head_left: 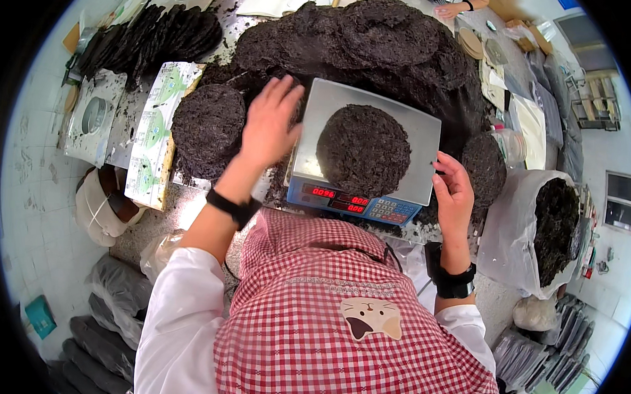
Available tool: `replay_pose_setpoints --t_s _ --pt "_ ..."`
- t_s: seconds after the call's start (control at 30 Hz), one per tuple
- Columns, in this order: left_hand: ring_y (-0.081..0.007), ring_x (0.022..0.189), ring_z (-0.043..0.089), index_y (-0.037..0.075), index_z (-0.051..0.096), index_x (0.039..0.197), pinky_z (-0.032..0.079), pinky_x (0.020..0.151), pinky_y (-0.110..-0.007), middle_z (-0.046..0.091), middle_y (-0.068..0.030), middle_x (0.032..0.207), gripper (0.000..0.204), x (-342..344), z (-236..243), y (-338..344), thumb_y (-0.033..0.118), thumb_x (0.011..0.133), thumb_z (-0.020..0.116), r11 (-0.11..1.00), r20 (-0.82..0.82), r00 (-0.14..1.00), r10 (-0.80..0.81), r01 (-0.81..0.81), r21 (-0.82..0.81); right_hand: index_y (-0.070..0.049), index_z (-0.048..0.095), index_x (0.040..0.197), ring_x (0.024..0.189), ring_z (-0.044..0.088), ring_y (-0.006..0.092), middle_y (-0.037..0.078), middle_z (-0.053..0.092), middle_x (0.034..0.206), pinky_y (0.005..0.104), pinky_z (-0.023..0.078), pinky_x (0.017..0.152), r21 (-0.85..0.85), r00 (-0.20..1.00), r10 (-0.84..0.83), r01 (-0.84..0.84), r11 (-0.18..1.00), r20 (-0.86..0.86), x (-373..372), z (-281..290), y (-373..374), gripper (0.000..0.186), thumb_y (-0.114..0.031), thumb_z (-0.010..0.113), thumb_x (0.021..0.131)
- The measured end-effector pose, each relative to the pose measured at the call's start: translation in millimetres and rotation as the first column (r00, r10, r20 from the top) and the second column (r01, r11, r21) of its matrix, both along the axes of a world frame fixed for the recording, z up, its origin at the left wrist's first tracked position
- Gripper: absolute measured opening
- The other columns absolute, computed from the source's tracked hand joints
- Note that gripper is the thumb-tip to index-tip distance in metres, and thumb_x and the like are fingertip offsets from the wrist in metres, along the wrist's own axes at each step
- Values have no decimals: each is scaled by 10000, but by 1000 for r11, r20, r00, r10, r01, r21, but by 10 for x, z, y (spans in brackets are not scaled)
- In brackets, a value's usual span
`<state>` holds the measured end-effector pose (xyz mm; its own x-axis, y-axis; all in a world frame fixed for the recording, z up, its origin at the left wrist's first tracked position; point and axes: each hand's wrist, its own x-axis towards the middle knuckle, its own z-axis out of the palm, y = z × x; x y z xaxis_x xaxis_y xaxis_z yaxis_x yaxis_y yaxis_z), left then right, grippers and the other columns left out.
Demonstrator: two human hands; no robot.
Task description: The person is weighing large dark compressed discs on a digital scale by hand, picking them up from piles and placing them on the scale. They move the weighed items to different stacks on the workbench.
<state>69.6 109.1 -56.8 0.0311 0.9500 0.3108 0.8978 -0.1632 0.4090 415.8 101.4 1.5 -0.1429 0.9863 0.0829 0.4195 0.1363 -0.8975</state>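
A dark, rough disc of shredded dried material (363, 149) rests on the steel plate of a blue digital scale (411, 133) with lit red digits. My left hand (268, 122), fingers apart and slightly blurred, is over dark material left of the scale, beside another round dark cake (205, 127). My right hand (452, 188) is at the plate's right edge, its fingers loosely bent and apart, holding nothing that I can see; whether the fingertips touch the metal, I cannot tell.
A large dark mound (356, 38) lies behind the scale. Stacked dark slabs (151, 38) and a patterned board (159, 132) stand left. At right are an open sack of dark material (502, 224) and another round cake (483, 168). Another person's hand (450, 8) shows at the back.
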Motion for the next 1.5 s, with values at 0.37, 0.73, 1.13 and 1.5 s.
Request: replay_pose_setpoints --t_s 0.37,0.73,1.13,1.5 --pt "-320 1331 358 138 367 1416 395 1021 -450 354 -130 1457 781 -417 -772 1027 106 721 722 768 -420 827 -373 21 -641 -40 595 1124 1055 583 193 96 587 1216 296 469 847 -11 970 63 -63 998 237 -8 211 -445 344 37 608 790" --pt "-414 1338 315 162 97 1503 459 953 -508 176 -195 1527 1064 -306 -1680 225 226 679 767 834 -384 916 -116 -120 -538 -54 461 1312 1276 415 330 172 421 1395 430 340 1060 120 727 152 -308 944 670 -628 -190 -304 669 -145 748 714" --pt "-389 1084 562 -18 483 1273 431 940 -429 584 -261 1158 461 -535 -1389 -22 53 821 530 963 223 939 261 -269 6 -19 626 1083 989 619 188 89 671 1016 317 477 909 -61 956 -84 106 993 281 -309 15 -167 278 7 578 810" --pt "-271 1033 611 -4 547 1239 471 876 -314 620 -168 1159 450 -890 314 -760 -101 804 485 689 361 740 568 -667 284 22 314 1403 1266 413 224 137 419 1378 340 369 1013 -379 917 -366 286 880 -159 112 -906 211 630 -92 620 865"
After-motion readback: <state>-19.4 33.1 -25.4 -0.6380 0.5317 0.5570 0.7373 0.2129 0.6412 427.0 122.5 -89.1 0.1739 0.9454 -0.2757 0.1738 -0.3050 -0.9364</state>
